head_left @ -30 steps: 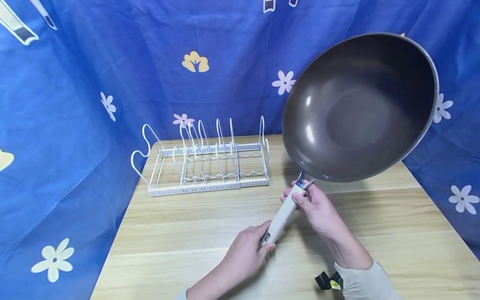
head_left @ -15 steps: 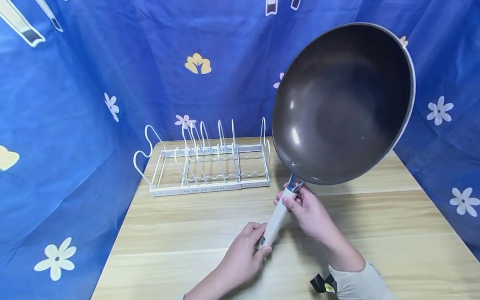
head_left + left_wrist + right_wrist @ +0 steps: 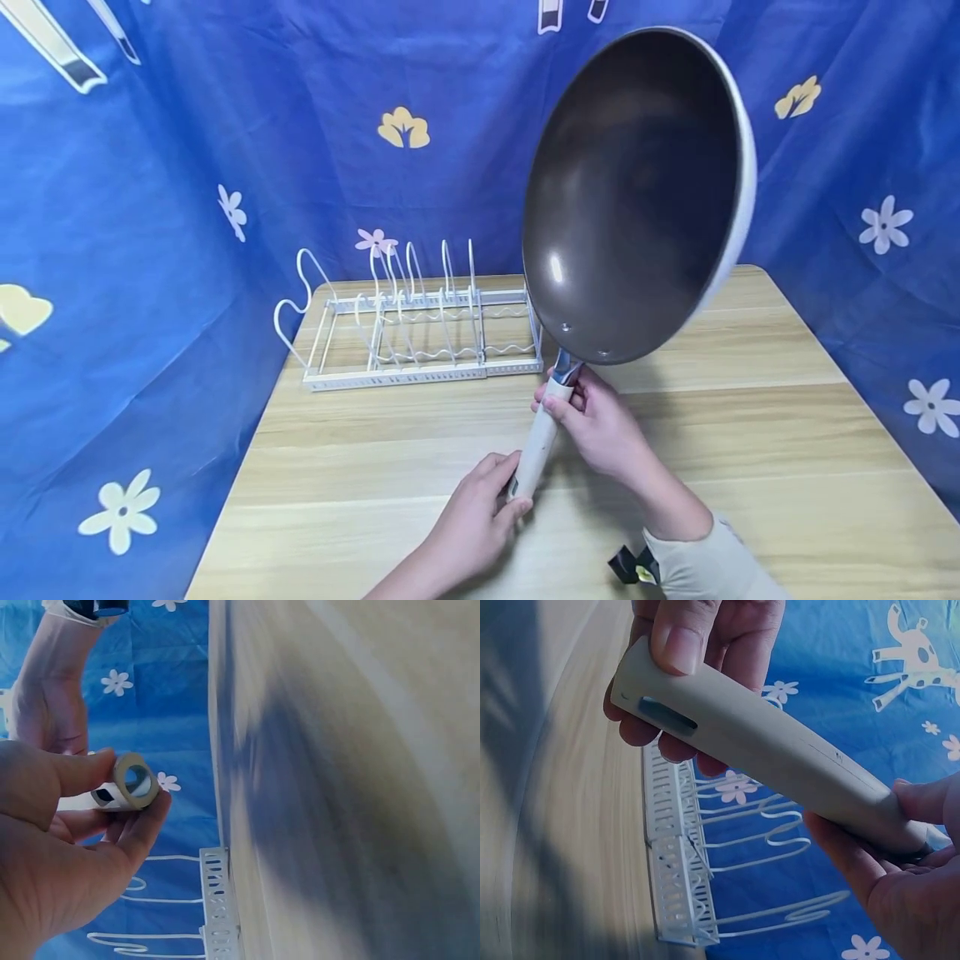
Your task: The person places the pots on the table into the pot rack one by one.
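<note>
A deep dark-brown frying pan (image 3: 637, 200) with a pale outer rim is held up in the air, its inside turned toward the head camera and somewhat left. My right hand (image 3: 600, 425) grips the cream handle (image 3: 542, 433) close to the pan body. At the handle's free end, my left hand (image 3: 480, 508) pinches it between thumb and fingers. The left wrist view shows the round hollow handle end (image 3: 136, 781) between those fingertips. In the right wrist view both hands hold the handle, with its hanging slot (image 3: 667, 716) facing the camera.
A white wire pan rack (image 3: 412, 379) with several upright loops stands at the back left of the wooden table (image 3: 750, 467). The pan overlaps its right end in the head view. Blue patterned cloth (image 3: 300, 125) surrounds the back and sides. A black strap (image 3: 633, 567) hangs by the right sleeve.
The pan has shifted left and turned on its handle, so its opening looks narrower and more of its outer side shows. Both hands keep hold and have drifted slightly left.
</note>
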Motion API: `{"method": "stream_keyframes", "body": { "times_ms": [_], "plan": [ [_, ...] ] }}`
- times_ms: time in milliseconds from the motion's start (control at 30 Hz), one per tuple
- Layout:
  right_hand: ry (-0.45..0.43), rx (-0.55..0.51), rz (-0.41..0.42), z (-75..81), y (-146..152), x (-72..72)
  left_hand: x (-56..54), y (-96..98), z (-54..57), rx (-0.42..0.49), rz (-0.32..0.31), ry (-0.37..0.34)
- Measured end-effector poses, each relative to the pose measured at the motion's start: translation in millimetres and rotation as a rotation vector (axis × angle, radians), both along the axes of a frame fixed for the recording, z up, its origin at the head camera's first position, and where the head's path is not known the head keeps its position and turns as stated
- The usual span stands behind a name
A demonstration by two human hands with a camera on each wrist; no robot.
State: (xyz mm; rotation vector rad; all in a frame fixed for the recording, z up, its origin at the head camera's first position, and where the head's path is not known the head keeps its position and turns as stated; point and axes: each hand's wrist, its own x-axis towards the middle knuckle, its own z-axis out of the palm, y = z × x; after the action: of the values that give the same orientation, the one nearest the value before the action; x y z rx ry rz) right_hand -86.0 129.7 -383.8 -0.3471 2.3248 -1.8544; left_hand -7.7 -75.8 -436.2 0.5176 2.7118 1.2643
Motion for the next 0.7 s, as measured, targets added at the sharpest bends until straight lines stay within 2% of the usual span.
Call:
{"method": "stream_keyframes", "body": {
  "times_ms": [167, 433, 700],
  "plan": [
    [0.031, 0.033, -0.005, -0.6, -9.1, -0.8, 4.8, -4.7, 0.2, 0.038, -0.001, -0.046],
    [0.09, 0.158, -0.02, 1.4, -24.5, -4.3, 13.1, -14.9, 3.6, 0.123, -0.01, -0.177],
    [0.067, 0.12, 0.025, 1.2, -39.9, -6.0, 19.7, -27.2, 2.2, 0.287, -0.03, -0.279]
  ]
}}
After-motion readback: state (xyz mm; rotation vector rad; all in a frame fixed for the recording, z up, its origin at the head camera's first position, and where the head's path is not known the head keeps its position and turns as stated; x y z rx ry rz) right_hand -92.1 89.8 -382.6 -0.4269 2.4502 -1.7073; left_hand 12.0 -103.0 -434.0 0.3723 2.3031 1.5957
